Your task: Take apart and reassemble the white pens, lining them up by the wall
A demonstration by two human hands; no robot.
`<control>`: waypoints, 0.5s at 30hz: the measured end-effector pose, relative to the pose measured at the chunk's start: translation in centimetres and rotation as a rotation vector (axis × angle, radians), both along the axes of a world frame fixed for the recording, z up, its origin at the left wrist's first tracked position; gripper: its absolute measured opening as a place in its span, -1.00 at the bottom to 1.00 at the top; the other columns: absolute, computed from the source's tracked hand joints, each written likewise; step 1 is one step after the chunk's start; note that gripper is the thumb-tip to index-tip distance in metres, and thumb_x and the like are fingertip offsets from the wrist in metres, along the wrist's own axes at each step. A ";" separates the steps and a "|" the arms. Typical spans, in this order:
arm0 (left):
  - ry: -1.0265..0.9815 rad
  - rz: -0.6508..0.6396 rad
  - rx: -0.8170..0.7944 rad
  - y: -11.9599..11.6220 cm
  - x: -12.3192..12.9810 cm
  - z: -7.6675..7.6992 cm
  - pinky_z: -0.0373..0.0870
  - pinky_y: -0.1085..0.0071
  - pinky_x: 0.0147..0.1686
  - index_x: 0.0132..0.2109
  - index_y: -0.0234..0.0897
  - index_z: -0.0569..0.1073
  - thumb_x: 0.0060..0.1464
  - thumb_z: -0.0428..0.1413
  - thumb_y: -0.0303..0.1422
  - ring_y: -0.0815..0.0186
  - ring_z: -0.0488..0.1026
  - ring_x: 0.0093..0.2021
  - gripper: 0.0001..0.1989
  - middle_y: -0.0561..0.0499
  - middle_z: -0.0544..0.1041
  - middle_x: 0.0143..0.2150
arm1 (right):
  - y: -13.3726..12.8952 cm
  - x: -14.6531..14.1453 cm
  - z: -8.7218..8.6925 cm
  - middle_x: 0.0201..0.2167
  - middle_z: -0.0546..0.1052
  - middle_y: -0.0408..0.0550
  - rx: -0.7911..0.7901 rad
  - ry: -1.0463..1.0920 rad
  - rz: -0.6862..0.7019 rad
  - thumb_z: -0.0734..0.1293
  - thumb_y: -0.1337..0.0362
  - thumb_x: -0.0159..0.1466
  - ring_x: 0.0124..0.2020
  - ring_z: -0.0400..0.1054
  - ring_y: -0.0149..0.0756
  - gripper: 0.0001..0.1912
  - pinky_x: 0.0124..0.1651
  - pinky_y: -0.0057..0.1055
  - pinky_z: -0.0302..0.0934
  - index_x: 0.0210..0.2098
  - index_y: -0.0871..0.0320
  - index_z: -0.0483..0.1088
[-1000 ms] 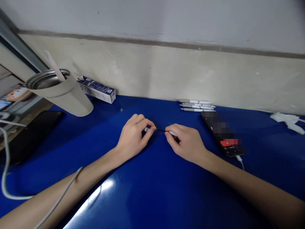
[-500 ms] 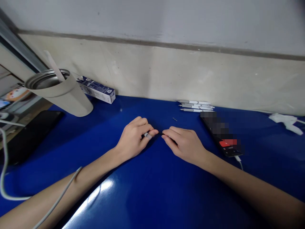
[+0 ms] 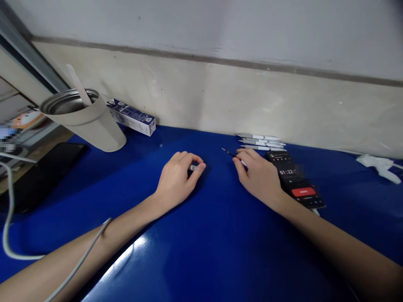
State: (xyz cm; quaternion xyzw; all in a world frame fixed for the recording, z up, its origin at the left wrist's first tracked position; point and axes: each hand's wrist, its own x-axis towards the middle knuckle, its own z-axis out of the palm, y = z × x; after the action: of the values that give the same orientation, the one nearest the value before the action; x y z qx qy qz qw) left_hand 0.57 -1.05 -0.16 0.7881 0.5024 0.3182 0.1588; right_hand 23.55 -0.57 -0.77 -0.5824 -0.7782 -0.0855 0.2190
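Observation:
My left hand (image 3: 181, 174) rests on the blue table with thumb and fingers closed round a short whitish pen barrel (image 3: 193, 167); most of it is hidden in the fingers. Across a gap to the right, my right hand (image 3: 257, 175) pinches a thin pen refill (image 3: 229, 153). Its dark length and fine metal tip point up and to the left, and a pale part shows by the thumb. Just beyond that hand, several white pens (image 3: 262, 142) lie side by side near the wall.
A black phone (image 3: 304, 192) with a lit screen lies beside my right wrist. At left stand a pale tumbler (image 3: 103, 126) with a straw and a blue-white box (image 3: 134, 117). A dark flat device (image 3: 47, 176) lies there. A white cable (image 3: 78, 260) crosses my left forearm.
My hands have moved apart. The right hand has drawn away to the right and up with the refill, which now shows. The small spring-like piece on the table is no longer distinguishable.

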 end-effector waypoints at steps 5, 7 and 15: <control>-0.009 -0.002 -0.023 0.0 0.0 0.0 0.27 0.36 -0.34 -0.20 -0.24 0.44 0.22 -0.02 -0.34 0.26 0.35 -0.25 -0.85 0.01 0.46 -0.30 | -0.2 -0.3 0.3 -0.29 0.49 -0.06 -0.035 0.174 0.106 0.12 0.21 0.37 -0.33 0.37 -0.30 -0.74 -0.30 -0.38 0.17 -0.29 0.13 0.38; 0.003 -0.007 -0.033 0.0 0.0 0.0 0.27 0.36 -0.34 -0.20 -0.23 0.43 0.19 -0.01 -0.38 0.26 0.35 -0.25 -0.87 0.01 0.46 -0.30 | -0.1 -0.3 0.5 -0.39 0.45 -0.09 0.008 0.233 0.058 0.12 0.21 0.37 -0.37 0.35 -0.32 -0.74 -0.31 -0.39 0.14 -0.37 0.13 0.34; 0.049 -0.043 0.001 0.0 0.0 0.0 0.28 0.30 -0.26 -0.24 -0.24 0.42 0.16 -0.02 -0.43 0.24 0.35 -0.24 -0.88 0.01 0.46 -0.31 | -0.4 -0.6 0.6 -0.56 0.38 -0.17 -0.078 0.079 -0.007 0.10 0.19 0.37 -0.60 0.22 -0.40 -0.73 -0.50 -0.42 -0.08 -0.41 0.12 0.27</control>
State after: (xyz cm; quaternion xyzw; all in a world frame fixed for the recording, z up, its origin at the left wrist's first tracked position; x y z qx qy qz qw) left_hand 0.55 -1.06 -0.17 0.8065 0.4887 0.2954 0.1529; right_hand 22.99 -0.99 -0.14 -0.5960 -0.7697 -0.0328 0.2263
